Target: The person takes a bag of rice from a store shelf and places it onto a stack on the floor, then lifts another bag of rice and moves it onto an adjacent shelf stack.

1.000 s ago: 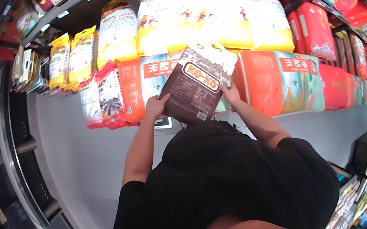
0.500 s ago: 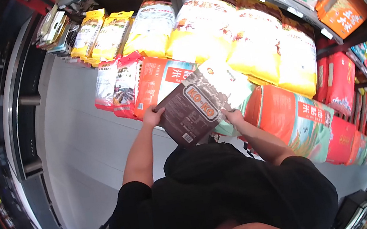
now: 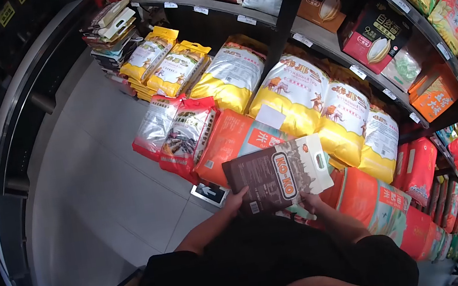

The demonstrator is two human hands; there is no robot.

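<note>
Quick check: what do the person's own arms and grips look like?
The left grip and right grip are bare, no gloves visible. The forearms are bare too, with no watch, band or cable in sight. The short black sleeves belong to a black top.

Subdued light, strong fisheye edge distortion.

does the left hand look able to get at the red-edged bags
Probably not as it stands: the left hand is holding the KO-KO package. Nothing visible blocks the way to the red-edged bags, so letting go might suffice.
</note>
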